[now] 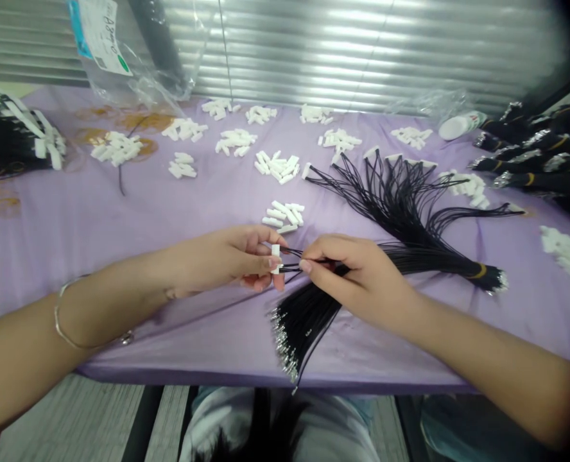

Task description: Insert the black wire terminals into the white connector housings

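My left hand (259,260) pinches a small white connector housing (276,258) between thumb and fingers. Several thin black wires (292,266) run out of the housing's right side. Close to it, my right hand (347,266) grips a black wire between thumb and forefinger. Below my right hand lies a thick bundle of black wires (309,314), its silver terminals fanned toward the table's front edge. To the right rests another wire bundle (410,224), tied with a yellow band near its right end. White housings cap some of its wires at the far end.
Small piles of white housings (278,167) are spread over the purple tablecloth (208,212). Wires with housings (20,135) lie at the far left. More banded wire bundles (540,147) and a white bottle (461,125) are at the right. A labelled plastic bag (140,51) stands at the back.
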`<state>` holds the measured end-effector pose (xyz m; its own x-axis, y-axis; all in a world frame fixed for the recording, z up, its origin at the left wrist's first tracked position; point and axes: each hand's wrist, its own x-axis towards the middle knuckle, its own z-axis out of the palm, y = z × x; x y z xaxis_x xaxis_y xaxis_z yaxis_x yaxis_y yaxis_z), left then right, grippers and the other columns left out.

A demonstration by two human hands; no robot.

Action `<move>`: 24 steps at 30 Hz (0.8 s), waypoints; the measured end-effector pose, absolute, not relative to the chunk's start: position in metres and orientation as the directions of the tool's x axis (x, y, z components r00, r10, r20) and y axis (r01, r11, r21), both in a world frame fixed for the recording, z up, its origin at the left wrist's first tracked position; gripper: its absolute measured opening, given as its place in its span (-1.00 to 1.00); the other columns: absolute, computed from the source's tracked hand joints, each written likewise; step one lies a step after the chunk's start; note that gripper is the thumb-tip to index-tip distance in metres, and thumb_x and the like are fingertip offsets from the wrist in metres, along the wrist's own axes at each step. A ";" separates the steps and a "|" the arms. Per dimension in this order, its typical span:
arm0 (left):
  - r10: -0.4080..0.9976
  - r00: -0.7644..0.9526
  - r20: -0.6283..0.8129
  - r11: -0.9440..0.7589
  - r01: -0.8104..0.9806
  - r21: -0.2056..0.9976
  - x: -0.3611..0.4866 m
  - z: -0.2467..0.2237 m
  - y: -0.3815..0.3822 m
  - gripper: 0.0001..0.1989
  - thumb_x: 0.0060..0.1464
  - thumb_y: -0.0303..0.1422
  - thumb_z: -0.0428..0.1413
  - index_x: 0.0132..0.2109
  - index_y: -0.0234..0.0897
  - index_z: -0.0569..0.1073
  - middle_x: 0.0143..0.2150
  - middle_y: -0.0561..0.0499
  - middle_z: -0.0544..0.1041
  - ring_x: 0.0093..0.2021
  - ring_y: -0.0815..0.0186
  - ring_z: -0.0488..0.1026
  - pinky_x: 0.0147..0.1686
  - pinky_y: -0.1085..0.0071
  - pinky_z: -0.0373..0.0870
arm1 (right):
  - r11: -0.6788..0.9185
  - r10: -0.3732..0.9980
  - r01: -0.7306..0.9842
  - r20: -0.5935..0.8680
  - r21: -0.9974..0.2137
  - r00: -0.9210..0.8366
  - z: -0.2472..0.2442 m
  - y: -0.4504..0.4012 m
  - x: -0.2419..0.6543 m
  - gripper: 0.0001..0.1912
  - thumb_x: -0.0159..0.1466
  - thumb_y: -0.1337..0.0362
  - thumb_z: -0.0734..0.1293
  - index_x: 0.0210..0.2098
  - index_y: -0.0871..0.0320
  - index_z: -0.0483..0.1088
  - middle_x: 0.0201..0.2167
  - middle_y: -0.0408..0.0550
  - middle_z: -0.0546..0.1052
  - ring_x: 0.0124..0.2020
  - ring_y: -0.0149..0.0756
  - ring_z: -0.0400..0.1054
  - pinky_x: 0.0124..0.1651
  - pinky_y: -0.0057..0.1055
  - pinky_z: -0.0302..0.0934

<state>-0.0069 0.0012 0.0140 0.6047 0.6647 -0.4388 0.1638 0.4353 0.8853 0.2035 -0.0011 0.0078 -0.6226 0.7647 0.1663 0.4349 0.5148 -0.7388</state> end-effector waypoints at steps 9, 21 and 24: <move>0.697 0.524 -0.490 0.563 0.024 0.826 -0.003 0.007 0.002 -0.89 0.10 -0.41 0.08 -0.23 -0.37 0.38 -0.39 0.01 0.48 -0.44 0.52 0.35 -0.41 0.60 0.24 | 0.360 0.838 0.459 0.066 -0.812 -0.541 0.008 0.000 0.203 -0.86 0.10 0.45 0.25 -0.55 0.24 0.41 -0.62 -0.17 0.35 -0.57 -0.52 0.14 -0.53 -0.56 0.03; 0.699 0.549 -0.459 0.495 0.091 0.864 0.000 0.009 0.003 -0.85 0.11 -0.39 0.07 -0.18 -0.38 0.35 -0.42 0.01 0.48 -0.52 0.55 0.30 -0.54 0.62 0.13 | 0.396 0.839 0.467 0.105 -0.791 -0.534 0.005 0.002 0.203 -0.89 0.07 0.47 0.27 -0.55 0.25 0.41 -0.64 -0.20 0.33 -0.57 -0.56 0.13 -0.53 -0.60 0.01; 0.699 0.545 -0.464 0.492 0.105 0.864 0.000 0.009 0.003 -0.86 0.10 -0.40 0.07 -0.19 -0.38 0.34 -0.41 0.00 0.48 -0.53 0.54 0.30 -0.55 0.61 0.14 | 0.439 0.814 0.454 0.131 -0.775 -0.566 0.004 0.002 0.204 -0.89 0.05 0.48 0.27 -0.53 0.25 0.42 -0.61 -0.19 0.38 -0.57 -0.55 0.16 -0.52 -0.60 0.03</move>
<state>-0.0002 0.0031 0.0087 0.5449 0.6985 -0.4638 0.1054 0.4917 0.8644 0.2035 0.0017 0.0044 -0.5656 0.8143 0.1306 0.4535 0.4394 -0.7754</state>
